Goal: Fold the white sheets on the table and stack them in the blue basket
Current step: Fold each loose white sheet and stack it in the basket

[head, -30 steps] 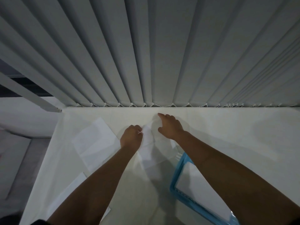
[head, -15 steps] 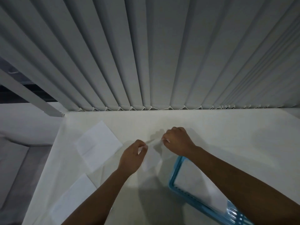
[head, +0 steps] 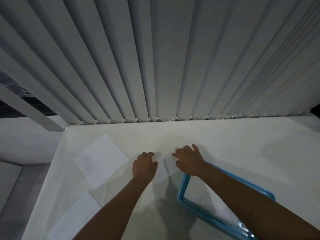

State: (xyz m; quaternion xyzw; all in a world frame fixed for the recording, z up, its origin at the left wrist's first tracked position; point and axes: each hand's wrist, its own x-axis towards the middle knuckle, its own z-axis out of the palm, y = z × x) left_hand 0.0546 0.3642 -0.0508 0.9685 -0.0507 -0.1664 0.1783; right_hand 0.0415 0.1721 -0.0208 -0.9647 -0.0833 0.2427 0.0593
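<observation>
A folded white sheet [head: 165,168] lies on the white table [head: 233,149] in front of me. My left hand [head: 144,166] presses on its left edge with curled fingers. My right hand [head: 187,160] rests on its right part, fingers spread flat. Just to the right stands the blue basket [head: 183,189], with a folded white sheet [head: 209,203] inside, partly hidden by my right forearm. Another white sheet [head: 102,159] lies flat to the left. A third sheet [head: 76,217] lies near the table's front left edge.
Grey vertical blinds [head: 155,66] hang right behind the table's far edge. The table's left edge drops to a grey floor [head: 15,196]. The table top stretches bare to the right of the basket.
Both hands brought the sheet's far edge toward me and laid it down. They have gone from pinching the raised sheet to pressing it flat on the table.
</observation>
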